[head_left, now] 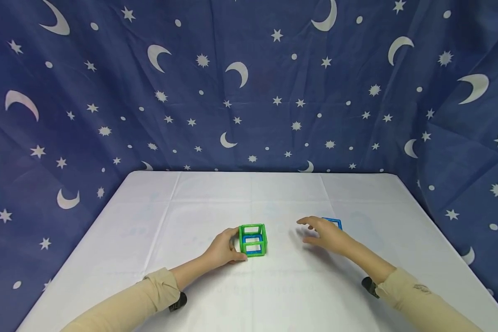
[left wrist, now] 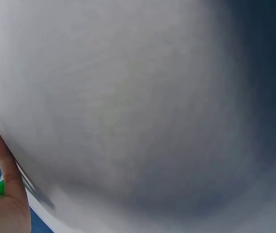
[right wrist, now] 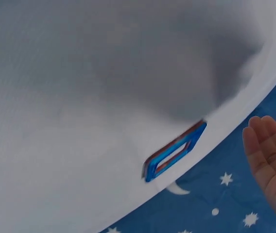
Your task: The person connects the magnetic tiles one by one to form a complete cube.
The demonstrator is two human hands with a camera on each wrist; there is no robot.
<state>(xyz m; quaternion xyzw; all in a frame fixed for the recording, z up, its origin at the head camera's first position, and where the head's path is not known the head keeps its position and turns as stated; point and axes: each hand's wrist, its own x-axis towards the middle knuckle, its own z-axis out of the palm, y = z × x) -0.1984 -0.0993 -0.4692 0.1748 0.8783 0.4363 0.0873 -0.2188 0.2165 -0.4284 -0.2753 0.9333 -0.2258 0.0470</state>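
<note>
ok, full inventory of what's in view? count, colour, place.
Open-frame plastic-looking cube: 1, green, on table, left of centre.
Square frame piece: 1, blue, seen inside the cube.
Loose square frame: 1, blue with reddish layer along it (separate piece or not, can't tell), on table by the right hand.
Cloth-covered table: 1, white, under everything.
Moon-and-star fabric backdrop: 1 visible expanse, dark blue with whitish print, behind and beside table.
Wrist devices: 2, black, one per wrist.
Sleeves: 2, beige, forearms.
Hands: 2, bare; left hand at cube's left side, right above table.
</note>
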